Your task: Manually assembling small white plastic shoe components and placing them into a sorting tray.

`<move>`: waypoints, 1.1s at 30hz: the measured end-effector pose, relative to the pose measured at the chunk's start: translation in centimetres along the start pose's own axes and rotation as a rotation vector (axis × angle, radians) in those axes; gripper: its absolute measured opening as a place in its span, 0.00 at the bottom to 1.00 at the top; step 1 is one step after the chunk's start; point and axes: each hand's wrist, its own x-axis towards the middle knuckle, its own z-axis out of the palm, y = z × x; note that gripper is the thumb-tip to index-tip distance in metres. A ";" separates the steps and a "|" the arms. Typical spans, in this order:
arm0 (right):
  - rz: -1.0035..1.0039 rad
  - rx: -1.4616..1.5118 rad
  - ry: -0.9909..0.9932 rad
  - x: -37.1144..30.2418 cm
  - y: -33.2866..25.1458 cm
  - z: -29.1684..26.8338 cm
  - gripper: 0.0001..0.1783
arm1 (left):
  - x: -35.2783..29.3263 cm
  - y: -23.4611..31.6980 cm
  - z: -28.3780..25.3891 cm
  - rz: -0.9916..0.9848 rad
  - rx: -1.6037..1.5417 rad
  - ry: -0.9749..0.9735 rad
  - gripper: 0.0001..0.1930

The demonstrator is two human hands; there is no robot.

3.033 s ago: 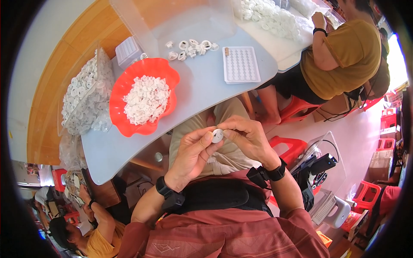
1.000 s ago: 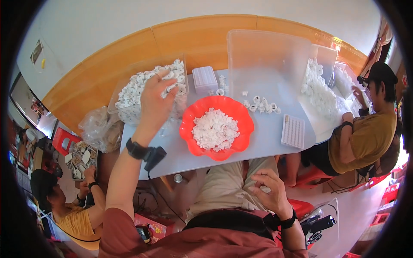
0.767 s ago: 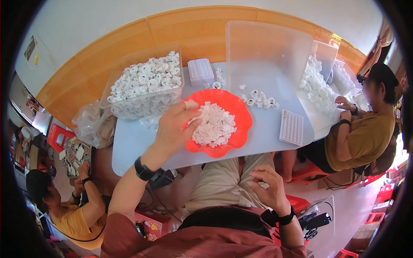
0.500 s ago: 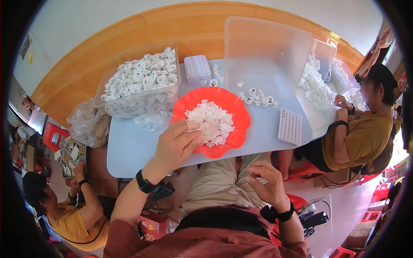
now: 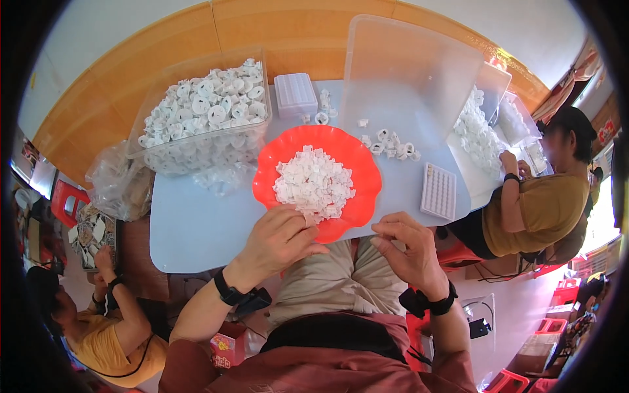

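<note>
Bowl (image 5: pixel 365 177), red and scalloped, at the near edge of a pale blue table (image 5: pixel 203 236), heaped with small white pieces (image 5: pixel 318 180). Left hand (image 5: pixel 282 242) overlaps its near rim, fingers loosely bent; right hand (image 5: pixel 409 252) hovers just beyond that edge, fingertips curled toward the thumb. Whether either grips anything cannot be told. For parts this small, a light fingertip pinch, wrists clear of the rim, seems best. Farther left, a clear bin (image 5: pixel 216 149) brims with white round parts (image 5: pixel 203 101).
</note>
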 end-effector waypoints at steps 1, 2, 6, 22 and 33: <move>-0.002 -0.031 -0.010 0.6 -0.3 -0.2 0.11 | 0.0 -0.1 0.1 -0.003 -0.006 0.001 0.21; -0.005 -0.062 -0.021 1.2 -0.4 -0.3 0.11 | 0.1 -0.2 0.1 -0.001 -0.005 -0.007 0.21; -0.040 -0.095 -0.033 3.8 0.0 0.1 0.10 | 0.2 -0.4 0.6 0.011 0.006 0.004 0.19; -0.173 -0.623 -0.391 12.3 5.6 5.0 0.09 | -0.1 -0.6 0.7 0.012 -0.097 0.038 0.17; -0.180 -0.612 -0.470 12.2 5.9 5.9 0.02 | 0.1 -0.7 0.4 -0.021 -0.080 -0.002 0.16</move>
